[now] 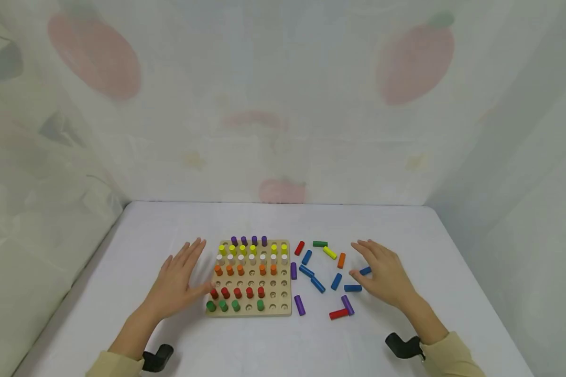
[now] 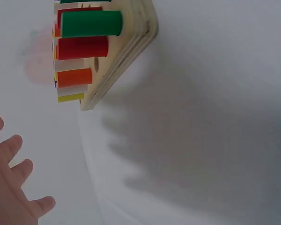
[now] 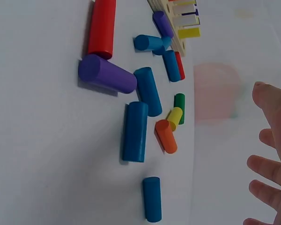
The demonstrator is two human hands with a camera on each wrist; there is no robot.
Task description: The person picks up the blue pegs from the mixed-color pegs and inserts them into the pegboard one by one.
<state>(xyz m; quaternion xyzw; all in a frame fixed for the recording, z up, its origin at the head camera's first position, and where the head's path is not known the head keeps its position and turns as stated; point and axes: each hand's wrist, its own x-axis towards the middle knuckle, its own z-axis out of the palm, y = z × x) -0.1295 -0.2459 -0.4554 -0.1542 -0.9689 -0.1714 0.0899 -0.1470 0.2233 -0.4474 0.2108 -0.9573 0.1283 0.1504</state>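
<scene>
A wooden pegboard (image 1: pixel 279 301) lies left of the middle of the table, with rows of upright purple, yellow, white, orange, red and green pegs in it. Between the orange and red rows runs a line of bare holes. My left hand (image 1: pixel 176 285) is spread beside the board's left edge, its thumb overlapping the red peg (image 1: pixel 214 294) at the corner in the head view. Fingers apart and holding nothing, my right hand (image 1: pixel 384 275) hovers at the right of the loose pegs. Below it, a blue peg (image 1: pixel 365 270) is partly covered in the head view.
Loose pegs lie scattered between board and right hand: several blue ones (image 3: pixel 135 131), purple ones (image 1: pixel 299 305), two red (image 1: pixel 338 313), a green (image 1: pixel 319 244), a yellow (image 1: pixel 329 252) and an orange (image 1: pixel 341 261). A white curtain (image 1: pixel 283 157) hangs behind the white table (image 1: pixel 245 345).
</scene>
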